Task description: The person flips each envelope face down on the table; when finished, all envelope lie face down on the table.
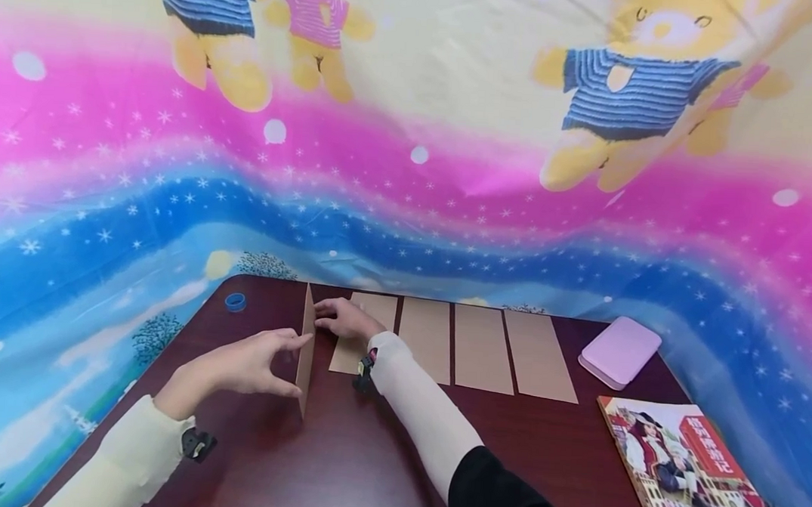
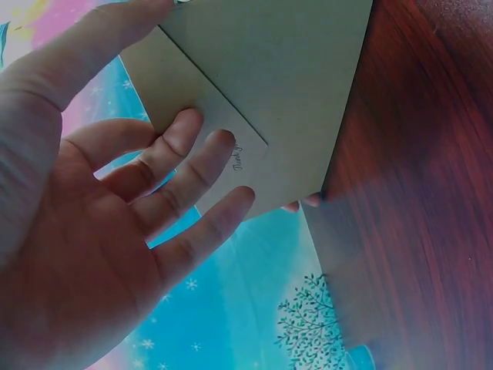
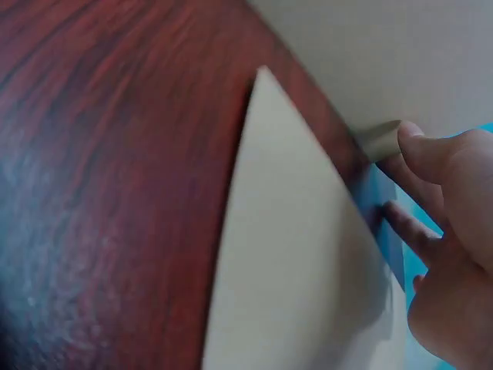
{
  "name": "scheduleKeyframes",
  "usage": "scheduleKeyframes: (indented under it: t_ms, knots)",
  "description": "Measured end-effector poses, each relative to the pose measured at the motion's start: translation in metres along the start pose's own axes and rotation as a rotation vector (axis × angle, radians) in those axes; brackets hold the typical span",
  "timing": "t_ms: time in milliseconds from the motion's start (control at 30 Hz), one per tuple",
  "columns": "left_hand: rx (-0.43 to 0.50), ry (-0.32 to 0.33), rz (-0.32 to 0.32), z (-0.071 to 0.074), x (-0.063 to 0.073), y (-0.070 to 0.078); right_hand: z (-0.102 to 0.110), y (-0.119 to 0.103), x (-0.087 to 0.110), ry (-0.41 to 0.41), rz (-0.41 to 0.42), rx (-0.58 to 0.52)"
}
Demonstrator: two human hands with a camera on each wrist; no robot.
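Note:
A brown kraft paper envelope stands on its edge at the left of the dark wooden table. On the face seen in the left wrist view, a flap-like layer carries small script beginning "Thank". My left hand is at the envelope's left side, thumb and fingers spread, fingertips lying against or close to that face. My right hand pinches the far end of the envelope; its thumb shows at the paper's edge. Two of its fingertips peep past the edge in the left wrist view.
Several flat kraft pieces lie in a row to the right, the nearest partly under my right hand. A blue tape ring sits far left. At the right are a pink case and a magazine. A printed curtain borders the table.

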State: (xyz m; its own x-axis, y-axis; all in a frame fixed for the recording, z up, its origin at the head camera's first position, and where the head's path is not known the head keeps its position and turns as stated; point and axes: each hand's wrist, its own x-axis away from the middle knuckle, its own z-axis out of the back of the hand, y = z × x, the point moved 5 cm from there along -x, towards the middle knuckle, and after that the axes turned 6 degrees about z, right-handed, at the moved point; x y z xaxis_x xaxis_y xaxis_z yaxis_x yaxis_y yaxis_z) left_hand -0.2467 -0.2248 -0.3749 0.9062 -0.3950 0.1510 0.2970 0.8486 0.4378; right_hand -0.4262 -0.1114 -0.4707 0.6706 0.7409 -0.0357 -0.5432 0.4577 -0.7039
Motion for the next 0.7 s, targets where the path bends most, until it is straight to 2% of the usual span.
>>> scheduleKeyframes:
  t_ms: [233, 367, 500, 700]
  knots:
    - [-0.007, 0.001, 0.007, 0.000, 0.002, 0.001, 0.002, 0.004, 0.003, 0.044, -0.019, 0.085]
    - [-0.002, 0.008, 0.030, 0.003, 0.008, 0.001, 0.007, 0.006, 0.004, 0.088, -0.015, 0.044]
    - [0.023, 0.041, 0.022, 0.014, 0.015, -0.001, 0.020, 0.004, 0.001, 0.120, 0.005, -0.015]
    - [0.095, 0.076, 0.006, 0.020, 0.020, -0.017, 0.041, 0.000, 0.002, 0.100, 0.063, -0.049]
